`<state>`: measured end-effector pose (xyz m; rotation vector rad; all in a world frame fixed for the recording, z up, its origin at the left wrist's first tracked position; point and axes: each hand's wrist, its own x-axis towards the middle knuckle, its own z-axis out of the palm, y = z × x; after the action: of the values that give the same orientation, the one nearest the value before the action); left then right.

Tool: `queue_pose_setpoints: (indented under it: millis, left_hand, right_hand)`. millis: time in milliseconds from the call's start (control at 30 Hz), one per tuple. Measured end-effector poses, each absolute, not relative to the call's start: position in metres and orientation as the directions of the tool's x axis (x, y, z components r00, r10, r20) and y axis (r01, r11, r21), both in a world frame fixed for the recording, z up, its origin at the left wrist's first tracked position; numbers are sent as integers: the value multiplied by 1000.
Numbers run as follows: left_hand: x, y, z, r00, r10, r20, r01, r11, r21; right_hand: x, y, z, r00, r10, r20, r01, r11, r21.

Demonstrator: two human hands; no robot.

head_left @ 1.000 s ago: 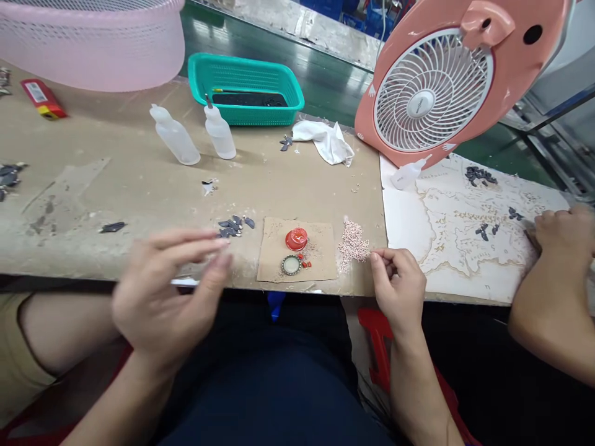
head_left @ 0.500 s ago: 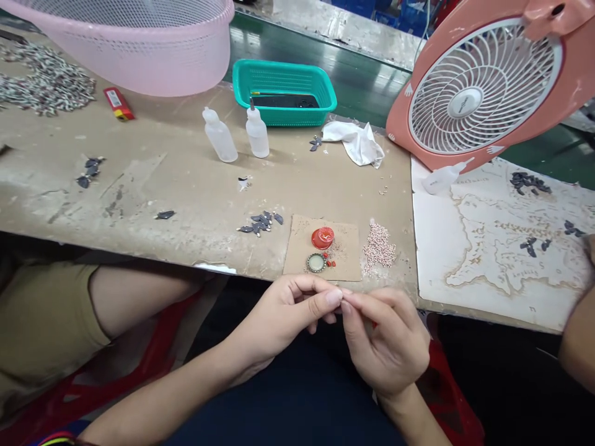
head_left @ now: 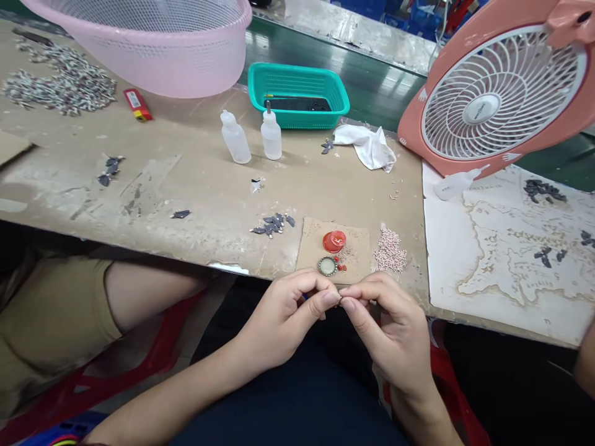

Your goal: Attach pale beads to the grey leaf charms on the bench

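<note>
My left hand and my right hand meet fingertip to fingertip over my lap, just off the table's front edge. Thumb and forefinger of each are pinched. What lies between them is too small to make out. Just beyond, a piece of cardboard bears a red cap-like cup, a bottle cap and several tiny red bits. To its right is a heap of small pinkish beads. Several dark grey leaf-shaped pieces with pale tips lie to its left.
Two squeeze bottles stand behind, near a green basket and a white cloth. A pink basket and red lighter-like item are at left. A fan leans at right. Another person's leg is at left.
The whole view has shifted, so the table things appear farther right. My hands stay together, with the fingertips slightly more apart and the right hand turned a little.
</note>
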<state>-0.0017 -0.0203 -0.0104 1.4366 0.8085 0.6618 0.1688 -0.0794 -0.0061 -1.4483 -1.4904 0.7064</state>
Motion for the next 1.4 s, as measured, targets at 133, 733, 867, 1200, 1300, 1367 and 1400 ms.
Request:
queue_pose_setpoints:
  millis: [133,733,867,1200,1300,1367,1400]
  left_hand:
    - [-5,-21,-10,578,816,-23,134,-67,989]
    - [-87,51,-39,175,950,258,898,-261,355]
    - [-93,55,-36,-3,904,427,947,-134,292]
    - [-46,40,-43,205,947,248,921,-273,279]
    - [-55,41,-46,239,931,276,868,-332,370]
    - [-62,39,-47,214,921,325,795,-358,490]
    - [-64,38,-47,189,922,338,744,-359,564]
  right_hand:
    - [164,-76,-7,98,981,165,428,108,-897]
    - [186,-35,-18,311,895,320,669,34,-743]
    - [187,-32,-20,322,891,321,692,10,-721]
    - [182,-20,-18,251,917,309,759,12,-651]
    - [180,-18,-17,221,931,289,791,2,-612]
    - [179,-16,-16,203,936,288,816,1,-577]
    - [178,-16,-15,198,937,288,827,-1,-563]
